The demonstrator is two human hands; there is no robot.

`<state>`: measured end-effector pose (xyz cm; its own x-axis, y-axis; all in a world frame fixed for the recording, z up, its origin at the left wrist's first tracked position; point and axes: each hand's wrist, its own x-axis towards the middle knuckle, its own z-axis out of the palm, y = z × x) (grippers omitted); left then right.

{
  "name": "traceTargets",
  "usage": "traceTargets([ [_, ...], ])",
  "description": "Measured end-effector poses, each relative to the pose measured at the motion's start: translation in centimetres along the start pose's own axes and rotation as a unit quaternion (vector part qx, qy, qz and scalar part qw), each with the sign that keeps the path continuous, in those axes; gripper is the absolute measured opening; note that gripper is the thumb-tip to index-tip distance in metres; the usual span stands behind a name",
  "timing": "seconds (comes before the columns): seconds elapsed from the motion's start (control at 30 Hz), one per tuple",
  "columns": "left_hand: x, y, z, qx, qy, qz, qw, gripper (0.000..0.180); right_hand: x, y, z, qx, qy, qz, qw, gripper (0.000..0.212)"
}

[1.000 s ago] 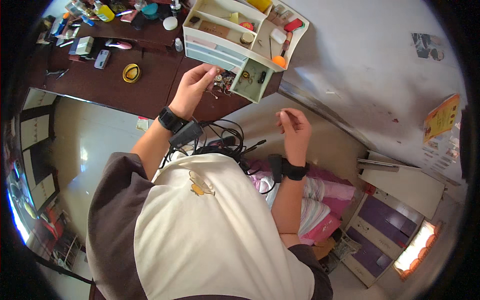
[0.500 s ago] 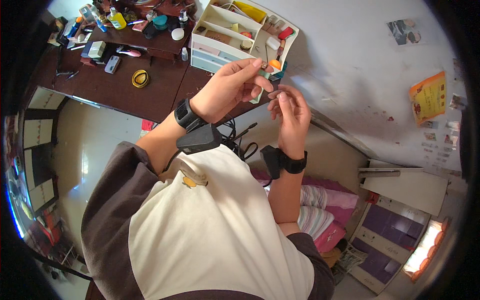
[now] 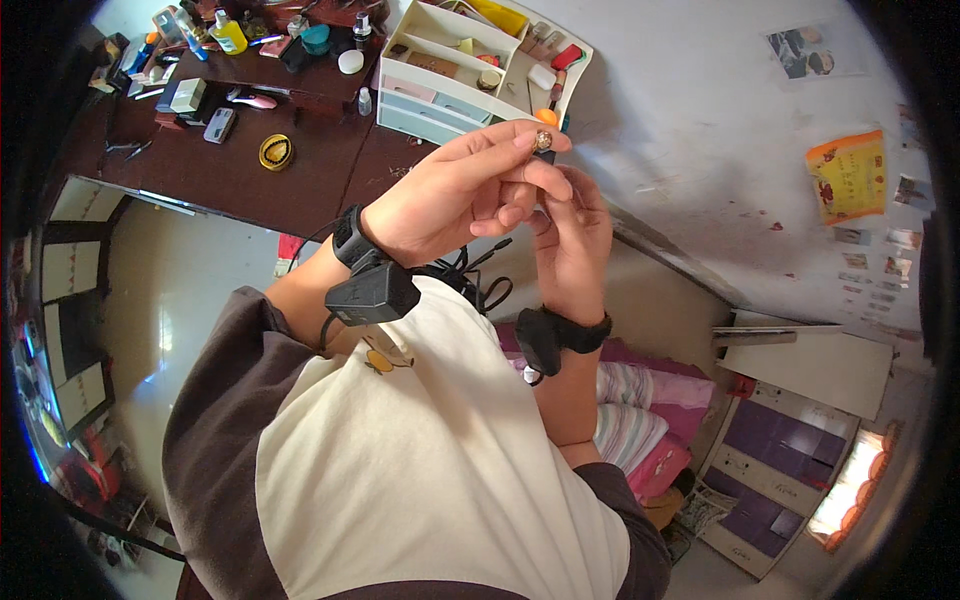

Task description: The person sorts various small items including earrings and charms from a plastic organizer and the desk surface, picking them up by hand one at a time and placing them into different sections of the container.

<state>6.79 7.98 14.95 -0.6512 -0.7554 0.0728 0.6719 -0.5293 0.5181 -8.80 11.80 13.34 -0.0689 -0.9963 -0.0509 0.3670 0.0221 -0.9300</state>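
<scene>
My left hand (image 3: 455,190) pinches a small round gold-brown ornament (image 3: 543,141) between thumb and forefinger. A small dark piece (image 3: 545,157) shows just below the ornament; whether the two are joined I cannot tell. Close against the left fingers is my right hand (image 3: 573,240), its fingers curled and their tips partly hidden behind the left hand. What the right fingers grip, if anything, cannot be made out. Each wrist wears a black strap with a box-like device on it.
Beyond my hands a white organizer (image 3: 430,112) with drawers and compartments stands on the dark brown table (image 3: 320,180). A round yellow container (image 3: 276,152) and a phone-like grey object (image 3: 220,124) lie to the left. Black cables (image 3: 465,270) hang below my hands; a wall rises at right.
My hands have come together, with the right fingers now partly behind the left. The left hand has turned, so the ornament shows more clearly, with the dark piece below it.
</scene>
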Motion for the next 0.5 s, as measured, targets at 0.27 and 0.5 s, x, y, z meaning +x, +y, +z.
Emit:
traceTargets([
  [0.27,-0.1,-0.8,-2.0,-0.040,0.039,0.014,0.998,0.023,-0.3,-0.8,-0.8,0.067,0.036,0.009,0.997,0.017],
  [0.5,0.9,-2.8,-6.1,-0.035,0.049,-0.004,0.998,0.023,0.1,-0.5,-2.1,0.095,0.077,0.024,0.992,0.019],
])
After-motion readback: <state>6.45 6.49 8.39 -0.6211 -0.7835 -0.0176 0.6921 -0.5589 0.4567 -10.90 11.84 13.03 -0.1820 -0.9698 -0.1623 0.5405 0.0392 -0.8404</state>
